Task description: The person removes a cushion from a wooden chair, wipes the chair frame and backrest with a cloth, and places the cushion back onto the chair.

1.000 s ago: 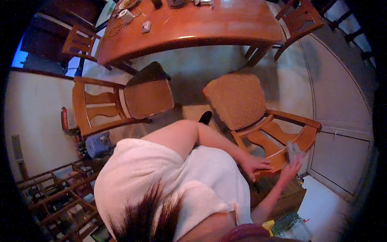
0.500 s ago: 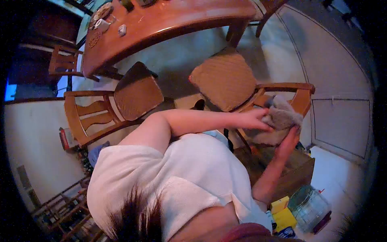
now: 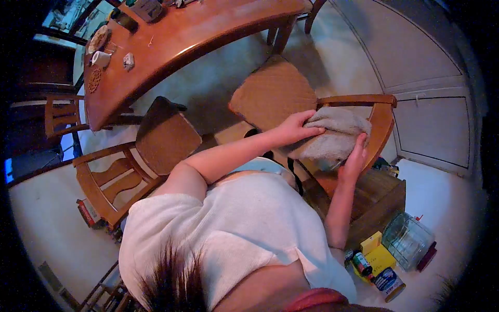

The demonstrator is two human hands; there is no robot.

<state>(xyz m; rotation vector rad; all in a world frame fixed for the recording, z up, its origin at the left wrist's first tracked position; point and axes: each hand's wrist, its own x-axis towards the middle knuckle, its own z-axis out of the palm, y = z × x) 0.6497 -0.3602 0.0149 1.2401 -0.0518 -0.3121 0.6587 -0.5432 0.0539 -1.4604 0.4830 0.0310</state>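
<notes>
Your left hand (image 3: 295,130) pinches the left edge of the grey cloth (image 3: 338,130), between two and three o'clock; your right hand (image 3: 354,158) grips its right. Best hold both evenly, clear of the wooden chair backrest (image 3: 383,126).

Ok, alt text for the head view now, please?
Left hand and right hand hold a grey cloth, seen over a wooden chair's backrest. A second chair stands at image left, a reddish-brown table at the top.
</notes>
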